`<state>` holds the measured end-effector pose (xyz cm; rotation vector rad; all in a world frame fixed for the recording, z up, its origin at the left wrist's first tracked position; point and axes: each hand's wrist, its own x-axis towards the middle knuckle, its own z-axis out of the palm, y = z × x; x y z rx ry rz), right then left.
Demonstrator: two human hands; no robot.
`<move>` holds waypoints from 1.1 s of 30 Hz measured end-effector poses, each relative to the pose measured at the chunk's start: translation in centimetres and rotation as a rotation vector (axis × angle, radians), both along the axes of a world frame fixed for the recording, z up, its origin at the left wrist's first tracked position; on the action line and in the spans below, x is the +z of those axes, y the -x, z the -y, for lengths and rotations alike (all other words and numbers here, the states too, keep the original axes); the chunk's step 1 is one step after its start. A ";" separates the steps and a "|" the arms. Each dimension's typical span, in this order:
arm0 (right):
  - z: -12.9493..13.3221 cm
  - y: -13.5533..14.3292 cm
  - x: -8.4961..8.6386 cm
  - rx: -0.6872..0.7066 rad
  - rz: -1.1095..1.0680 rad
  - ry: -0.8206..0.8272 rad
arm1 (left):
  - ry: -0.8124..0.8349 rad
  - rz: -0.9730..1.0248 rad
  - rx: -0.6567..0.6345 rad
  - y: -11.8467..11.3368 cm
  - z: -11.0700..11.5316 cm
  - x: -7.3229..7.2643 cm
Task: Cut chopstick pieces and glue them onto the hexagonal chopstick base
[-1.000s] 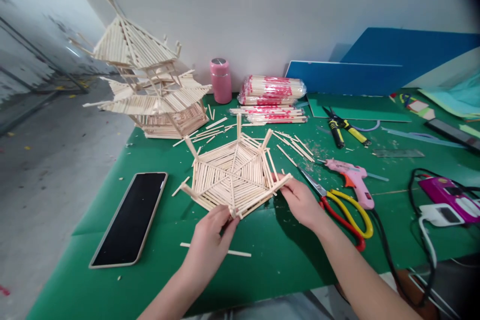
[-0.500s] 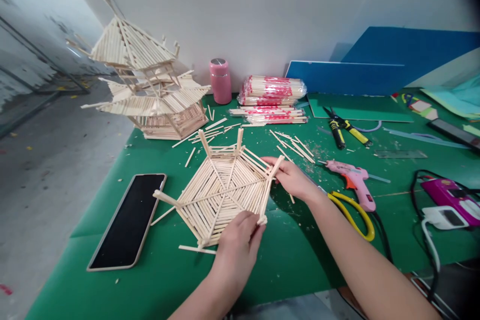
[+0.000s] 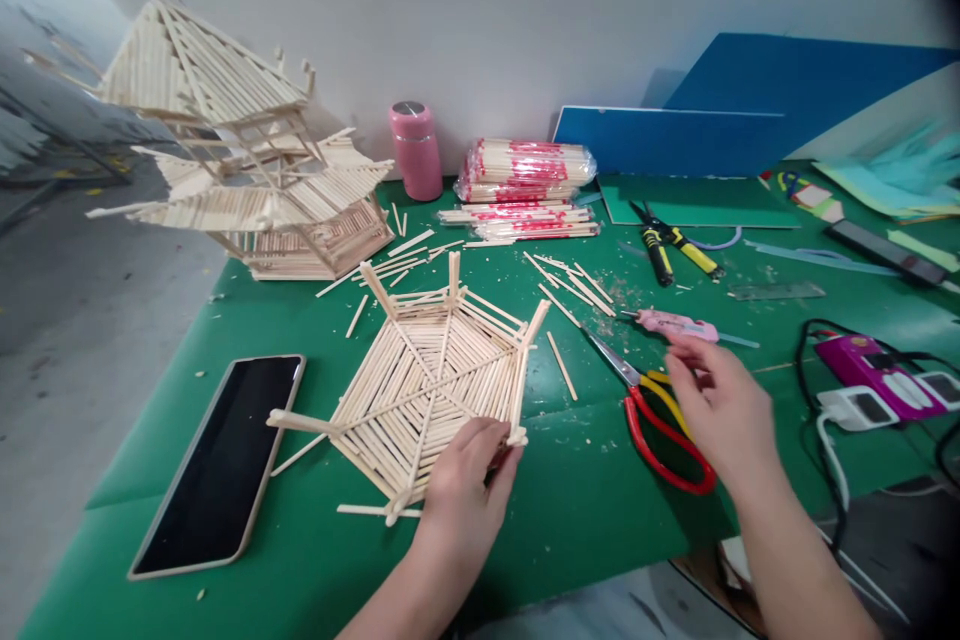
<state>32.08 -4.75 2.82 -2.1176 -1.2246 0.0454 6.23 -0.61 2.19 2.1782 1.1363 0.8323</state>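
Note:
A hexagonal frame of wooden sticks [image 3: 431, 385] with upright posts at its corners lies on the green table. My left hand [image 3: 469, 480] pinches its near right corner, fingers wrapped round the edge. Over at the right, my right hand [image 3: 716, 400] is above the pink glue gun [image 3: 679, 324], its fingers curled and overlapping the gun's handle; whether it grips the gun is hidden. Scissors with red and yellow handles [image 3: 637, 390] lie just left of that hand.
A stick pagoda model [image 3: 255, 200] stands at the back left, near a pink bottle [image 3: 417, 155] and packaged sticks [image 3: 525, 170]. A phone [image 3: 221, 460] lies front left. Pliers [image 3: 671, 245] and a purple device [image 3: 874, 375] are on the right.
My right hand has let go of the frame's right side and moved right to the glue gun. My left hand stays on the frame. The view has shifted a little.

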 end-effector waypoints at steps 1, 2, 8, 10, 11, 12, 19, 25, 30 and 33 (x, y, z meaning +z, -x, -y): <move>1.0 -1.0 -0.3 -0.103 0.139 0.030 | -0.007 0.001 0.000 0.0 0.0 0.0; 1.9 -1.9 -0.5 -0.152 0.182 0.058 | -0.011 0.001 0.003 -0.1 -0.1 0.0; 3.4 -5.2 -1.5 -0.218 0.196 0.198 | 0.008 0.012 0.004 -0.5 -0.3 0.1; 2.8 -5.6 -1.8 -0.187 0.158 0.248 | 0.018 0.017 0.004 -0.6 -0.3 0.3; 2.4 -5.6 -1.9 -0.170 0.142 0.272 | 0.021 0.022 0.002 -0.6 -0.3 0.3; 2.1 -5.6 -1.9 -0.157 0.133 0.292 | 0.024 0.025 -0.001 -0.6 -0.3 0.4; 2.7 -3.1 -0.8 -0.184 0.166 0.278 | -0.005 0.064 0.019 -0.5 -0.3 0.3; 5.0 -0.4 -1.1 0.129 0.257 0.477 | -0.016 0.099 0.033 -0.6 -0.1 0.1; 4.2 -0.1 -0.7 0.138 0.211 0.632 | -0.021 0.127 -0.015 -0.5 -0.2 0.2; 3.6 0.1 -0.3 0.103 0.256 0.710 | -0.025 0.119 -0.005 -0.5 -0.2 0.1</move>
